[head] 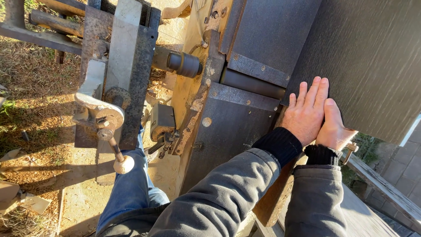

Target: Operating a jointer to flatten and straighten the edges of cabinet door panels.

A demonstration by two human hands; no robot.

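Against the upper right of my view stands the large flat dark grey board [372, 57], and both my hands are pressed to its lower left edge. My left hand [307, 112] lies flat on it, fingers [316, 94] straight, held close together and pointing up and slightly right; nothing is gripped, the palm only pushes on the surface. My right hand [334, 127] sits just beside it, touching it along the thumb side, its heel against the board's edge; its fingers curl out of sight behind the board, so I cannot tell how far they are open.

The board's surface is matte with a fine streaked grain running along its length, half in sun and half in shade. Its long axis runs from lower right to upper left across the frame, and the edge I push on slants the same way.

Just left of the hands lies the machine's desk [228, 131], dark worn metal plates with rivets along their edges and sawdust caked on the yellowish frame. A dark cylindrical roller [184, 63] sticks out near the top of that frame. Farther left hangs a rusty metal bracket with a lever ending in a pale round wooden knob [124, 164]. Below are my grey jacket sleeves [228, 197] and blue jeans [131, 188], over dry grass with sawdust [30, 123].
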